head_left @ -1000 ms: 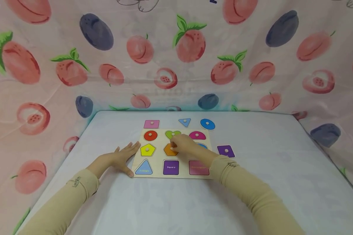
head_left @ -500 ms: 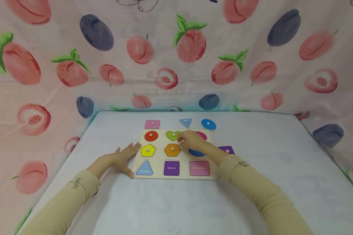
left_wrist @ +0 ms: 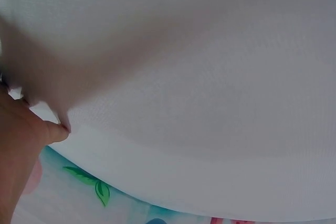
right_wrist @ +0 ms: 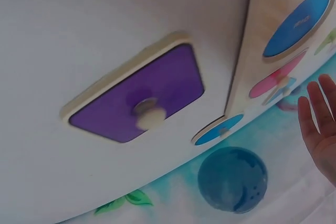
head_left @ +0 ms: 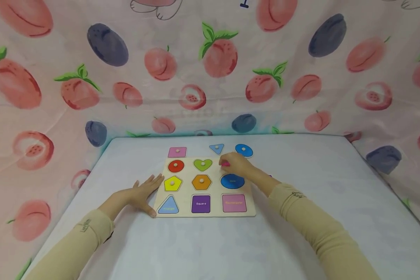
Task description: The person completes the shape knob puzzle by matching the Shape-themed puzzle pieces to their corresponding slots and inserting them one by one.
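My left hand (head_left: 142, 195) lies spread on the table, its fingertips and thumb at the left edge of a wooden shape puzzle board (head_left: 182, 210). In the left wrist view that hand (left_wrist: 23, 135) shows at the left side. My right hand (head_left: 238, 164) is over the board's back right corner, its fingers bent down and partly hiding a magenta semicircle piece (head_left: 225, 164). In the right wrist view, the fingers look relaxed beside that piece's knob (right_wrist: 283, 81). A red circle (head_left: 176, 166), green heart (head_left: 203, 165), yellow pentagon (head_left: 173, 184) and orange hexagon (head_left: 201, 187) sit in the board.
Behind the board lie a pink rectangle piece (head_left: 177, 153), a light blue triangle piece (head_left: 217, 147) and a blue oval piece (head_left: 243, 150). A purple square piece (right_wrist: 168, 87) is right of the board. The blue oval slot (head_left: 232, 181) has no piece in it.
My right hand has moved from the orange hexagon past the green heart to the magenta semicircle, uncovering both pieces. My left hand stays at the board's edge. The head view has shifted slightly.
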Motion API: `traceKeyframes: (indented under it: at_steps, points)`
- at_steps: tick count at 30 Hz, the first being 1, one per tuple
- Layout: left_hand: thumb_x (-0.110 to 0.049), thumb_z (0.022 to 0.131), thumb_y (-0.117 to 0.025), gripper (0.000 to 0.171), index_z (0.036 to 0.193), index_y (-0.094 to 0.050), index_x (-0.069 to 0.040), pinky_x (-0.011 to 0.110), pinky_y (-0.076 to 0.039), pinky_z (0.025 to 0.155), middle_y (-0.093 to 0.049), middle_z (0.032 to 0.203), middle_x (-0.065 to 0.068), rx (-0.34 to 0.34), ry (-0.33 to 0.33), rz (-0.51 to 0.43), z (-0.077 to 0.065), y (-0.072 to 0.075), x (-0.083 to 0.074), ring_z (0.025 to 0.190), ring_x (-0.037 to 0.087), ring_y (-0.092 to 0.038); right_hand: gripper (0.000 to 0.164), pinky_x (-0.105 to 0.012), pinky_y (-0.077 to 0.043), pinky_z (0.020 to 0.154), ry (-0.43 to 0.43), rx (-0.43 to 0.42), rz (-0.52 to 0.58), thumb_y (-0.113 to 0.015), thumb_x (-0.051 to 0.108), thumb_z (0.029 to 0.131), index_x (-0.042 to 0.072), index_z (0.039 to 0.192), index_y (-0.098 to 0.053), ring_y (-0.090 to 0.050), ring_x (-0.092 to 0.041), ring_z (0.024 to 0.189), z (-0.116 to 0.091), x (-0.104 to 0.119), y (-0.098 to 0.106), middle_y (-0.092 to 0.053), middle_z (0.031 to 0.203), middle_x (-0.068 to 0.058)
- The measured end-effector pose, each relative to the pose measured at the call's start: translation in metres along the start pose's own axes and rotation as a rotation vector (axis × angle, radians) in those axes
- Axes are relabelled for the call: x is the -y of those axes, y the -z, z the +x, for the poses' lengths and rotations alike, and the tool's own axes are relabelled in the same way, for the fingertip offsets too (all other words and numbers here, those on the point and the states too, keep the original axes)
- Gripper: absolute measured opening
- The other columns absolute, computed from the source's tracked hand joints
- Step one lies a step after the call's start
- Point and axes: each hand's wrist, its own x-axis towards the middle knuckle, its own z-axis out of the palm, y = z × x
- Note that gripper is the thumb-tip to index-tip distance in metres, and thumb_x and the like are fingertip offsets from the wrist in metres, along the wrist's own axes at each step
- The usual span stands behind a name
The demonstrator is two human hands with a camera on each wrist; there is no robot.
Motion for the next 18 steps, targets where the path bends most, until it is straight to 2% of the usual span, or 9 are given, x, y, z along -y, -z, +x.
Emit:
traceKeyframes:
  at_steps: [5,10,14,18]
  points:
    - [-0.047,0.059,-0.085,0.128,0.152,-0.006,-0.009,0.071,0.004,0.108,-0.003,0.160,0.014,0.007,0.001,-0.008,-0.003,-0.001,0.001,0.146,0.038,0.002,0.013,-0.040,-0.053,0.088,-0.051,-0.035,0.003,-0.066,0.010,0.087,0.002,0.097,-0.068,-0.062,-0.028,0.095,-0.004,-0.013,0.005,-0.070,0.097,-0.013]
    - [-0.046,0.060,-0.085,0.127,0.152,-0.005,-0.010,0.070,0.003,0.108,-0.003,0.160,0.013,0.016,0.007,-0.003,-0.002,-0.001,0.001,0.146,0.037,0.002,0.016,-0.045,-0.051,0.093,-0.101,-0.083,-0.041,-0.066,0.008,0.087,-0.001,0.101,-0.067,-0.063,-0.033,0.102,-0.005,-0.032,0.016,-0.069,0.103,-0.017]
    - [-0.046,0.060,-0.085,0.126,0.152,-0.006,-0.010,0.070,0.004,0.109,-0.003,0.160,0.013,0.007,0.011,0.000,0.000,0.000,0.001,0.146,0.037,0.002,0.019,-0.047,-0.050,0.092,-0.143,-0.137,-0.068,-0.066,0.007,0.086,-0.003,0.102,-0.067,-0.063,-0.035,0.103,-0.002,-0.048,0.025,-0.069,0.105,-0.019]
    - [-0.046,0.060,-0.085,0.127,0.152,-0.005,-0.011,0.070,0.004,0.109,-0.002,0.160,0.012,0.008,0.016,-0.006,0.001,0.000,0.003,0.146,0.037,0.003,0.023,-0.048,-0.049,0.094,-0.202,-0.138,-0.077,-0.065,0.008,0.087,-0.004,0.108,-0.066,-0.061,-0.037,0.107,0.000,-0.060,0.030,-0.067,0.111,-0.021]
